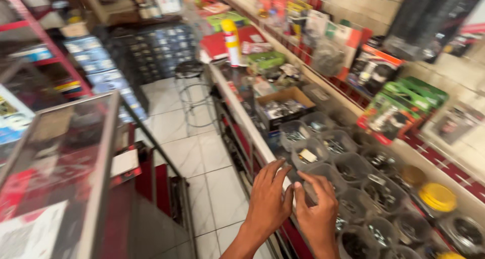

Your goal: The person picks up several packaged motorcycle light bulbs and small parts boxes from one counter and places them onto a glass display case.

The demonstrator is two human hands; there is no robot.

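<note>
1. Left hand (269, 201) lies flat, fingers spread, on the front edge of the long shop bench (242, 118). Grip apart, holding nothing.
2. Right hand (317, 208) sits just beside it at its 3 o'clock, fingertips touching the near rim of a clear round plastic tub (323, 174). Fingers loosely bent, not clamped on anything; the two hands touch at the thumbs.
3. That tub stands at the bench's front edge, 12 o'clock of the right hand, first in a block of like tubs running toward 4 o'clock.
4. Tub at its 11 o'clock, clear round plastic tub with a pale tag (308, 154), holds small metal bits; contents blurred.
5. Handling, judged: thin plastic wall, stiff enough but will flex if squeezed; smooth, a bit slippery. Weight depends on fill; metal hardware makes it heavier than it looks. Not fragile, but it would spill if tipped.
6. Best hold, judged: thumb and fingers across the rim on opposite sides, or one hand under the base. Neighbours stand touching, so little finger room at the sides.
7. Around: brown cardboard box of metal parts (283, 108) at 12 o'clock, well apart; yellow round lid (437, 196) at 3 o'clock; yellow-capped spray can (232, 42) far at 11 o'clock; glass display case (60, 163) at 9 o'clock across the white tiled floor (202, 158).
</note>
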